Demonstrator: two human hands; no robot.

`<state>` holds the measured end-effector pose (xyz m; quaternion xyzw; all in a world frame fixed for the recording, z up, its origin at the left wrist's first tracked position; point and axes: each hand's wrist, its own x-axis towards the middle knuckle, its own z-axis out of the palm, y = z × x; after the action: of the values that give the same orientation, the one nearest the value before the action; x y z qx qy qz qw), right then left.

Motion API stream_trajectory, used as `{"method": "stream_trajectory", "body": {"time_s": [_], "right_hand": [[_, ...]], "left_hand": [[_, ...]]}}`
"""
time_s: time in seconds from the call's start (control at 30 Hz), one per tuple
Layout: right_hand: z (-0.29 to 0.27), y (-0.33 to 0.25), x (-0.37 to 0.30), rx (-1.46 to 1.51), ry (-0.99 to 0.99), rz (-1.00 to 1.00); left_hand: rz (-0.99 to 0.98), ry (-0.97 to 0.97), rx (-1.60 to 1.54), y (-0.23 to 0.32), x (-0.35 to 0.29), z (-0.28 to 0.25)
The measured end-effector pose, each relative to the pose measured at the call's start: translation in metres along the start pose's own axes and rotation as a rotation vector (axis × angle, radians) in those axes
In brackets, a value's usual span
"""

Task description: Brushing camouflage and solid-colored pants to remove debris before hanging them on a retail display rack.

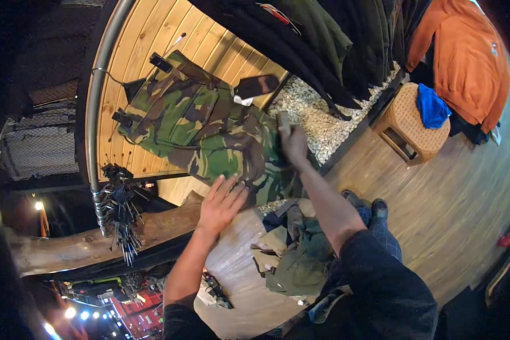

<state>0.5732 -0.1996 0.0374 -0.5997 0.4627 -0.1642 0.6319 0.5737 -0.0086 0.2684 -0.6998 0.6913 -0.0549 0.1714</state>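
Observation:
Camouflage trousers [209, 124] lie spread on a slatted wooden platform, with a black clip hanger [160, 62] at their waist end. My left hand [224, 201] rests flat on the lower edge of the fabric, fingers stretched out. At the other side of the trousers my right hand [294, 146] is closed and somewhat blurred. A small greyish thing [284, 120] shows at its fingers; I cannot make out its kind. A dark phone [256, 86] lies beyond the trousers, with a white tag [243, 101] beside it.
Dark garments [334, 45] hang at the top. White pebbles [306, 107] border the platform. A tan stool [411, 119] bears a blue cloth [433, 106], near an orange sweatshirt [467, 62]. Green clothes [306, 255] lie below my hands. A metal rail [93, 113] curves at left.

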Motion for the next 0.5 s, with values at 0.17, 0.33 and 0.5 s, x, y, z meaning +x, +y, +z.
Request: {"method": "stream_trajectory", "body": {"time_s": [0.17, 0.33, 0.5], "right_hand": [[0.006, -0.009, -0.047, 0.28, -0.074, -0.585], [-0.016, 0.038, -0.013, -0.218, -0.175, -0.24], [-0.028, 0.034, -0.046, -0.044, -0.231, -0.402]], "left_hand": [[0.073, 0.004, -0.002, -0.002, -0.007, -0.016], [0.017, -0.001, -0.032, 0.004, 0.006, -0.022], [0.005, 0.04, -0.039, 0.007, 0.011, -0.03]]}}
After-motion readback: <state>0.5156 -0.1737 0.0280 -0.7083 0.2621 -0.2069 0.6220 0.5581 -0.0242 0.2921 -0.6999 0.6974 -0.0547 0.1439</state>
